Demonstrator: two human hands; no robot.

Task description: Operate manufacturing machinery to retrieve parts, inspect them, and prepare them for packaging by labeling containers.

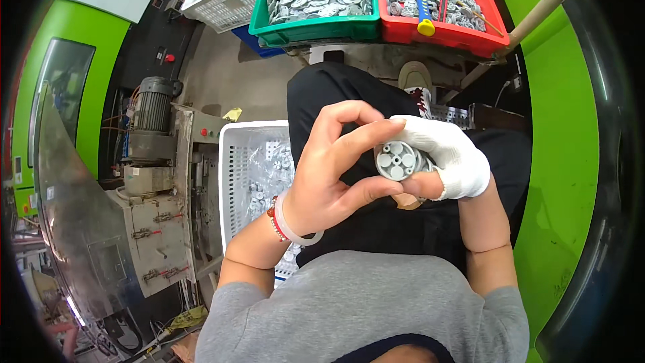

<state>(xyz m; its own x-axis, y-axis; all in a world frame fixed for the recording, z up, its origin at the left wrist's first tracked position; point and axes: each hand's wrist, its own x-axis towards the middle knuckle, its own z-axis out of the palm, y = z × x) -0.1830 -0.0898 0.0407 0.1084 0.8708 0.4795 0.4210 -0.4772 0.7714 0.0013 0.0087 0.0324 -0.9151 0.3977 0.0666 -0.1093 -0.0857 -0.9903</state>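
A small stack of grey round discs (398,160) sits right over the lap, pinched between both hands: the bare left hand (329,168) has its forefinger over the top and thumb under the front disc, and the right hand (449,156), in a white glove with the thumb poking out bare, is curled around the stack from behind. Down to the left there's a white basket (232,181) of bagged parts, and up ahead a green bin (316,27) and a red bin (457,33) full of the same discs, with a blue-and-yellow mallet (420,0) lying in the red one.
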